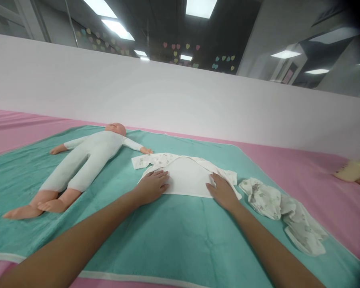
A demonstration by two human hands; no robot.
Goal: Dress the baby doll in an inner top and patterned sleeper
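A small white baby shirt [186, 176] with a faint print on its sleeves and upper edge lies spread on the teal towel [174, 236]. On its left side my left hand [153, 186] rests flat, fingers stretched over the cloth. My right hand [223, 191] lies on the shirt's right side, palm down with the fingers apart. Neither hand grips the fabric. To the left a baby doll [93, 150] in a pale suit lies on its back, one hand close to the shirt's left sleeve.
Crumpled printed baby clothing [283, 214] lies to the right of my right hand. A pink sheet [327, 188] shows under the towel. Behind stands a white low wall [156, 96] with glass above it. A yellowish object [354, 169] sits at the far right edge.
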